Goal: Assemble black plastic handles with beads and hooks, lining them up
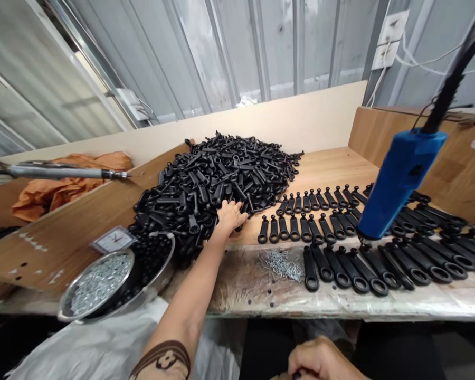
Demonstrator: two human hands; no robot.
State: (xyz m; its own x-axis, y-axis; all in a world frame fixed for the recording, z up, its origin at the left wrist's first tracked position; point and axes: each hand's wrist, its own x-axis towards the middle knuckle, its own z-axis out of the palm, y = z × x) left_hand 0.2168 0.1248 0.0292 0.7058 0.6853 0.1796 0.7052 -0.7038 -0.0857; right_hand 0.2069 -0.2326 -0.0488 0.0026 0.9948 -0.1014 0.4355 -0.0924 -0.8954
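Note:
My left hand (231,216) reaches forward to the front edge of a large heap of black ring-ended plastic parts (221,169). Its fingers are spread over the parts and touch them. At the bottom edge of the view, my right hand (322,359) is closed low in front of the table. A small black bit shows at its fingers, but the rest is cut off. To the right of the heap, more black parts (295,228) lie in rows, ring ends toward me. A small pile of silver screws (283,265) lies before them.
A blue-cased electric screwdriver (399,184) hangs over the rows at right. At left, a metal bowl of screws (131,264) sits on a larger basin (170,253) of black pieces. A grey screwdriver (63,171) lies by orange cloth (43,198). Wooden boards (320,116) border the table.

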